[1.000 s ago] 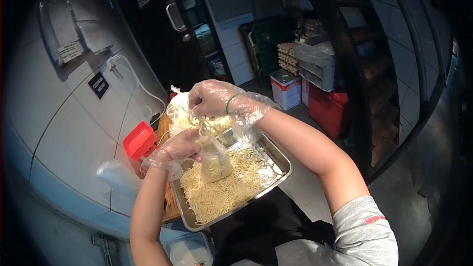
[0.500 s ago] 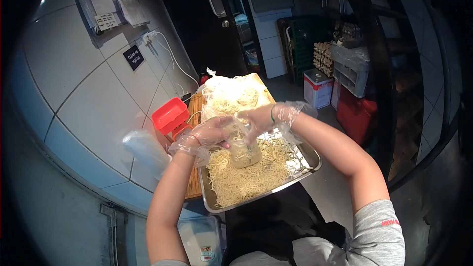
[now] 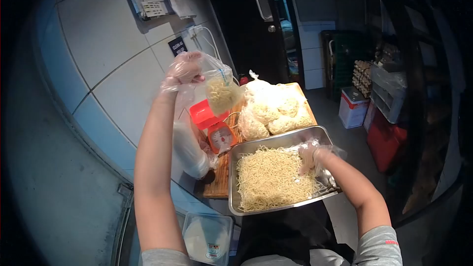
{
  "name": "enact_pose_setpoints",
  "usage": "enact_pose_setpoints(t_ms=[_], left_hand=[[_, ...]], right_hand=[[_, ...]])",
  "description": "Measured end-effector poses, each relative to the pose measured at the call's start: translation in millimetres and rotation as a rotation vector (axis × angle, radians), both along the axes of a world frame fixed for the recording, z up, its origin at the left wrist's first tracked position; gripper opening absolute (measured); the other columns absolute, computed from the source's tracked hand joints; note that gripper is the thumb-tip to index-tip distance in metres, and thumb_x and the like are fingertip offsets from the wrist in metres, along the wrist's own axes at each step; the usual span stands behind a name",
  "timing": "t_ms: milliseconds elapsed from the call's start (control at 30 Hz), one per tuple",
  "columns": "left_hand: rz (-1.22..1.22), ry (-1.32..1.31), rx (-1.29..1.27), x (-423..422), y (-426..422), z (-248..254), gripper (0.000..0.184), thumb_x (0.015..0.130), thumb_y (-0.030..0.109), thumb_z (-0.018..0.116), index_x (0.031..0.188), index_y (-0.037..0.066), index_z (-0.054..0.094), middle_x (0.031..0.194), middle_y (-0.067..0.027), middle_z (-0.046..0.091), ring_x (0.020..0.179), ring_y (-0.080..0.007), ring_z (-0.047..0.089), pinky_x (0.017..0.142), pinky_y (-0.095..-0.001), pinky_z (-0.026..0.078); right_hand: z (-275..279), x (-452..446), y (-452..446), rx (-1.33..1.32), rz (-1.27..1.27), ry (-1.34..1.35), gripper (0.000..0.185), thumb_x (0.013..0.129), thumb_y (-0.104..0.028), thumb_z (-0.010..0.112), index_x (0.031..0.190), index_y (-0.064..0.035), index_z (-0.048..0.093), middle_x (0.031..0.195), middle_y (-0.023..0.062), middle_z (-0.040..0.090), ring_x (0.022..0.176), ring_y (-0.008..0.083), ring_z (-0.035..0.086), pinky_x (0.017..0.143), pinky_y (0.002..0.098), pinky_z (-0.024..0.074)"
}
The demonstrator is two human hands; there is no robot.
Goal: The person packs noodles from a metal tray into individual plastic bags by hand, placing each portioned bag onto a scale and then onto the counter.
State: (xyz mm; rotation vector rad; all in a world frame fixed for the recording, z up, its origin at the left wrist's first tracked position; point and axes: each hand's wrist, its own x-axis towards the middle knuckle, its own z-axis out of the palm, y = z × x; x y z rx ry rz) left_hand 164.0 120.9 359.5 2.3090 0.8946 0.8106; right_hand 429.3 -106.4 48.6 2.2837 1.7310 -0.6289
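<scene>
My left hand [image 3: 188, 69], in a clear plastic glove, is raised at the wall side. It grips the top of a clear plastic bag [image 3: 222, 93] with pale noodles in its bottom. The bag hangs in front of the red pan of a small orange-red kitchen scale [image 3: 221, 138]. My right hand [image 3: 309, 157], also gloved, is low in the metal tray [image 3: 276, 138], at the right edge of the loose noodles [image 3: 271, 177]. Its fingers point down, look apart and touch the noodles; their tips are partly hidden.
Several filled noodle bags [image 3: 276, 111] lie behind the tray on a wooden slatted surface [image 3: 217, 182]. A roll of clear plastic bags [image 3: 189, 152] is beside the scale. A lidded plastic tub [image 3: 208, 236] stands below left. Egg trays [image 3: 362, 76] and a white-red tin [image 3: 353, 108] are at right.
My left hand has risen and moved left with the noodle bag, away from over the tray. My right hand has let go of the bag and dropped to the noodles at the tray's right side.
</scene>
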Motion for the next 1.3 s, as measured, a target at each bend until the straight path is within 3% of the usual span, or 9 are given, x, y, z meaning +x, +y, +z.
enact_pose_setpoints(t_ms=[67, 133, 300, 500, 633, 800, 1033, 1200, 1300], left_hand=[[0.076, -0.097, 0.064, 4, 31, -21, 0.055, 0.075, 0.0, 0.054, 0.13, -0.005, 0.05, 0.095, -0.0169, 0.069, 0.072, -0.0214, 0.068, 0.055, -0.0356, 0.055], [0.187, -0.201, 0.044, 14, 48, -47, 0.045, 0.085, 0.019, 0.055, 0.126, -0.002, 0.056, 0.096, -0.0201, 0.069, 0.077, -0.0259, 0.069, 0.06, -0.0423, 0.053], [0.298, 0.005, 0.209, -4, 126, -108, 0.059, 0.072, -0.001, 0.057, 0.13, 0.004, 0.055, 0.114, -0.0194, 0.064, 0.093, -0.0254, 0.068, 0.078, -0.0374, 0.056], [0.214, 0.002, 0.526, -28, 120, -158, 0.044, 0.086, 0.017, 0.052, 0.128, 0.003, 0.056, 0.106, -0.0177, 0.064, 0.089, -0.0259, 0.064, 0.077, -0.0363, 0.051], [0.236, -0.14, -0.053, -16, 41, -110, 0.045, 0.095, 0.03, 0.046, 0.127, 0.001, 0.056, 0.121, -0.0181, 0.064, 0.107, -0.028, 0.062, 0.089, -0.0367, 0.047], [0.152, 0.112, 0.325, -32, 91, -128, 0.051, 0.079, 0.008, 0.062, 0.129, -0.001, 0.054, 0.086, -0.0135, 0.068, 0.066, -0.0205, 0.066, 0.062, -0.0347, 0.053], [0.13, 0.569, 0.367, -34, 37, -81, 0.034, 0.078, 0.009, 0.064, 0.111, 0.003, 0.068, 0.096, -0.016, 0.071, 0.085, -0.0233, 0.069, 0.075, -0.0357, 0.054], [0.196, 0.614, 0.424, -28, -12, -55, 0.026, 0.083, 0.015, 0.062, 0.105, 0.006, 0.072, 0.101, -0.0148, 0.071, 0.091, -0.025, 0.068, 0.081, -0.0354, 0.052], [0.17, 0.611, 0.447, -32, -7, -57, 0.027, 0.085, 0.016, 0.06, 0.107, 0.006, 0.071, 0.1, -0.0145, 0.071, 0.091, -0.0237, 0.067, 0.082, -0.0342, 0.052]], right_hand=[[-17, -10, 5, -0.027, -0.09, -0.039, 0.124, 0.062, -0.061, 0.08, 0.154, -0.0153, 0.011, 0.158, 0.0254, -0.002, 0.142, 0.0518, 0.01, 0.109, 0.0665, 0.0242], [-16, -17, 5, -0.002, -0.117, -0.024, 0.122, 0.063, -0.061, 0.079, 0.154, -0.0156, 0.012, 0.158, 0.0254, 0.0, 0.142, 0.0505, 0.01, 0.11, 0.0652, 0.0241], [3, -25, -5, -0.03, -0.126, -0.008, 0.122, 0.064, -0.063, 0.077, 0.154, -0.0164, 0.009, 0.158, 0.0244, 0.0, 0.143, 0.0483, 0.009, 0.113, 0.0598, 0.0214], [-12, -23, 4, -0.001, -0.141, -0.03, 0.125, 0.062, -0.061, 0.08, 0.154, -0.0163, 0.008, 0.158, 0.0242, 0.002, 0.143, 0.0486, 0.01, 0.113, 0.0607, 0.0209], [-16, -24, 3, 0.006, -0.114, -0.059, 0.123, 0.064, -0.067, 0.075, 0.154, -0.0126, 0.011, 0.157, 0.0273, 0.005, 0.141, 0.053, 0.011, 0.115, 0.0585, 0.0167], [-18, -27, 2, 0.034, -0.157, -0.024, 0.121, 0.066, -0.061, 0.077, 0.154, -0.013, 0.01, 0.156, 0.029, 0.0, 0.142, 0.0519, 0.009, 0.115, 0.0565, 0.0199], [-38, -20, 9, 0.053, -0.158, -0.019, 0.124, 0.065, -0.059, 0.078, 0.155, -0.0172, 0.003, 0.158, 0.0238, -0.004, 0.143, 0.0512, 0.006, 0.109, 0.0678, 0.0194], [-28, -22, 3, 0.087, -0.137, 0.029, 0.125, 0.064, -0.059, 0.079, 0.153, -0.0065, 0.008, 0.154, 0.0339, 0.001, 0.14, 0.0557, 0.008, 0.116, 0.055, 0.0145], [-38, -20, 9, 0.054, -0.169, 0.0, 0.122, 0.066, -0.057, 0.08, 0.155, -0.0193, 0.005, 0.159, 0.0223, -0.006, 0.145, 0.0469, 0.004, 0.111, 0.0651, 0.0173]])
